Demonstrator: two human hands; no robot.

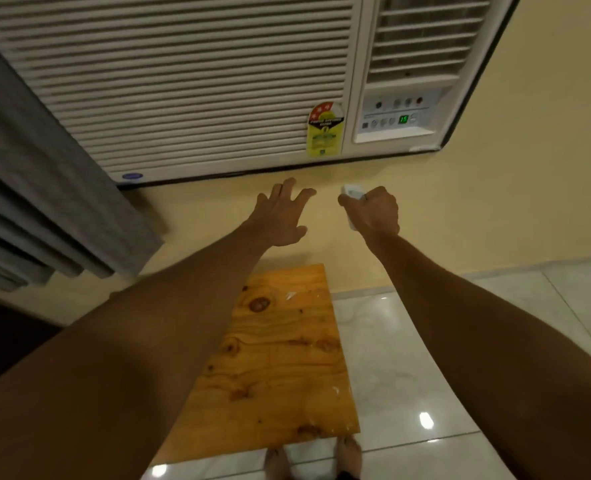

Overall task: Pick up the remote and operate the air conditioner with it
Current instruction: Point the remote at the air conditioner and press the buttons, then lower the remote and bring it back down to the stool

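A white window air conditioner (pixel 197 81) fills the wall above, its control panel (pixel 396 114) at the right showing a green "15". My right hand (pixel 373 213) is raised just below the unit and is closed around a small white remote (pixel 351 194), whose top end points up toward the panel. My left hand (pixel 282 211) is stretched out beside it, fingers spread, holding nothing, and hovers in front of the yellow wall under the unit's bottom edge.
A grey curtain (pixel 44 188) hangs at the left, overlapping the unit's corner. Below, a plywood board (pixel 280 358) lies on glossy white floor tiles (pixel 408 358). My bare feet (pixel 315 459) stand at the board's near edge.
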